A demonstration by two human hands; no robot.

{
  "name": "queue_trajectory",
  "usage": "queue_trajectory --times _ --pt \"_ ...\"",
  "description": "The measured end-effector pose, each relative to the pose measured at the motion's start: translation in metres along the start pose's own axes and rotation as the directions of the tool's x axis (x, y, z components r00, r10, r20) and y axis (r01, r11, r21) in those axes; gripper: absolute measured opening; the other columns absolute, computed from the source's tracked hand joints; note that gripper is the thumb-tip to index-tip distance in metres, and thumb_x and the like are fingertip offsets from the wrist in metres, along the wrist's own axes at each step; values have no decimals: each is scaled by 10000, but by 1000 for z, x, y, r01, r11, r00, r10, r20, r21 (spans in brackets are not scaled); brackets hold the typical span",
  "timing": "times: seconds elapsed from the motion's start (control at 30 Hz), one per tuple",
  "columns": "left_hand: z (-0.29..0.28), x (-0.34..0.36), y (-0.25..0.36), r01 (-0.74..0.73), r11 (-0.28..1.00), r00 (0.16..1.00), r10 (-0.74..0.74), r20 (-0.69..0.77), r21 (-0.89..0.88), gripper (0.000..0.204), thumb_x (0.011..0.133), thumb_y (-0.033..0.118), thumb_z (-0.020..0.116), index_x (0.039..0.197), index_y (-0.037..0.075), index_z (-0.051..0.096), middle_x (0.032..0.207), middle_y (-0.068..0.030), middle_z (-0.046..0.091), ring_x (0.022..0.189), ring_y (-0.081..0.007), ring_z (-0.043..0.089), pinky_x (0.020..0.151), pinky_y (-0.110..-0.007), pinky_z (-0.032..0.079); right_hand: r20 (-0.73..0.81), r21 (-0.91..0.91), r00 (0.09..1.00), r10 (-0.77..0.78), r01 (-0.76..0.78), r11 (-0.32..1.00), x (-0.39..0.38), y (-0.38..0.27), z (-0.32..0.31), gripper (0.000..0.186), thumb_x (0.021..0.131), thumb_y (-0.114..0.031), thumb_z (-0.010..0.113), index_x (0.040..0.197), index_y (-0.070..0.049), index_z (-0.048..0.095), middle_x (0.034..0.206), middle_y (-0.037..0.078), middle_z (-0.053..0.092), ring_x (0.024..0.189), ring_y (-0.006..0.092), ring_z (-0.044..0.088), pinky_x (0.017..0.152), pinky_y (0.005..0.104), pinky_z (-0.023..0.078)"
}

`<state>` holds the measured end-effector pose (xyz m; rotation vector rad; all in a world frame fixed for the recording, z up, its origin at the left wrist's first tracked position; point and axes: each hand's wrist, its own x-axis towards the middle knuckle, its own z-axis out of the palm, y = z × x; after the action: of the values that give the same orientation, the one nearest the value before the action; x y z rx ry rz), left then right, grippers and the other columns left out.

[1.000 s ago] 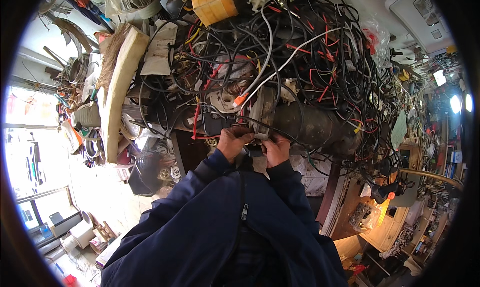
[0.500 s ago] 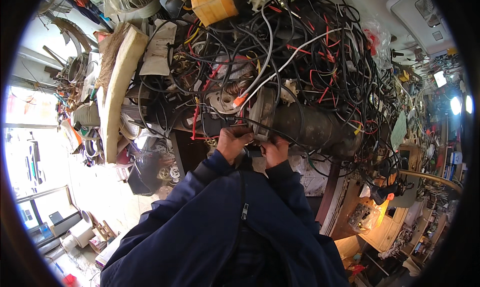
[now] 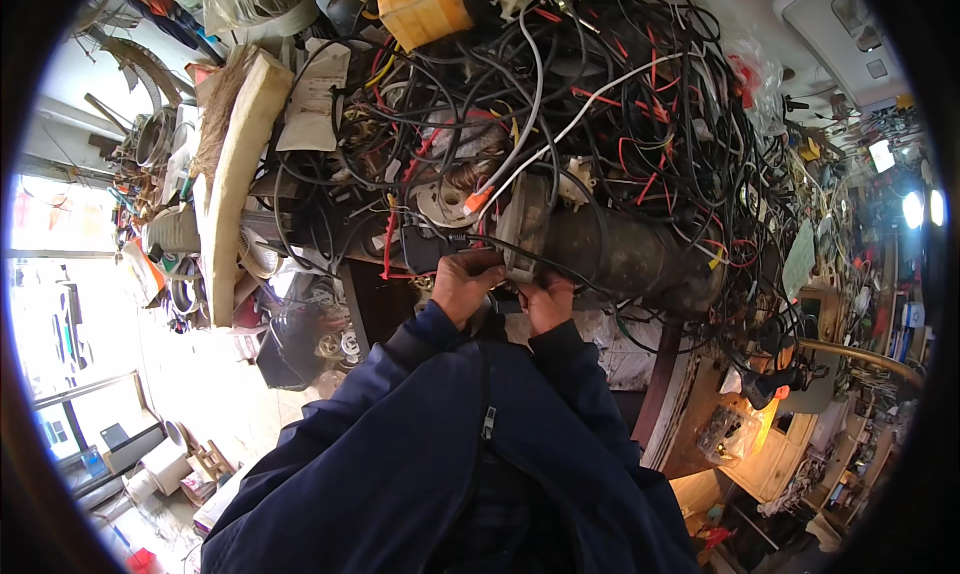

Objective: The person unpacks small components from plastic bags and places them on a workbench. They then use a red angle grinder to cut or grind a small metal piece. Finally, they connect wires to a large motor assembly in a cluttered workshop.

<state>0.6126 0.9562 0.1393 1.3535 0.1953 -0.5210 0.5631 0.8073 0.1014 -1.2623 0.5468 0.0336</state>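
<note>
A large dark metal cylinder [image 3: 630,259], which looks like a motor body, lies across the cluttered bench, with a pale metal flange [image 3: 524,224] at its left end. My left hand [image 3: 465,286] is at the flange's near lower edge, thumb and fingers closed together. Just to its right, my right hand [image 3: 547,302] is also closed, its fingertips bent in under the same edge. Whatever the fingertips pinch is hidden or too small to make out. Behind the flange sits a round metal disc-like part [image 3: 443,204]. A white cable [image 3: 590,104] with an orange end [image 3: 476,202] runs above it.
A thick tangle of black and red cables [image 3: 620,94] covers the bench's far part. A yellow taped box [image 3: 424,10] stands at the back. On the left leans a cream foam slab [image 3: 245,174]. At the lower right is a wooden surface holding a clear plastic tub [image 3: 728,436].
</note>
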Motion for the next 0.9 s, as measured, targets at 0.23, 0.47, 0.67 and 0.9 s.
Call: queue_trajectory --times 0.23,0.47,0.67,0.9 --pt "-6 5 1 -4 1000 998 5 58 -18 162 794 -38 678 951 -33 639 871 -48 670 780 -110 608 722 -271 492 42 9 999 -13 12 1000 -4 -14 4 33 802 21 582 792 -6 567 605 24 507 480 106 448 428 262 316" --pt "-7 2 6 -22 998 994 28 106 -57 178 780 -24 680 949 -51 635 856 -62 669 759 -111 592 699 -269 484 24 -102 997 -76 78 992 3 3 -2 43 802 29 576 811 -13 575 612 16 502 480 99 440 425 256 309" --pt "-10 4 -4 8 996 988 6 155 -89 204 780 -25 666 976 -64 623 869 -72 669 797 -130 608 736 -278 495 30 18 1000 9 -9 1000 -6 -17 3 80 812 -37 617 744 2 600 635 0 532 549 84 457 477 271 333" --pt "-12 11 -4 -24 999 988 28 150 -27 188 766 -42 678 948 -47 629 873 -80 668 785 -130 609 727 -281 498 30 47 999 35 -36 998 -9 -28 12 38 826 28 554 816 -8 559 618 11 487 500 79 420 444 245 295"
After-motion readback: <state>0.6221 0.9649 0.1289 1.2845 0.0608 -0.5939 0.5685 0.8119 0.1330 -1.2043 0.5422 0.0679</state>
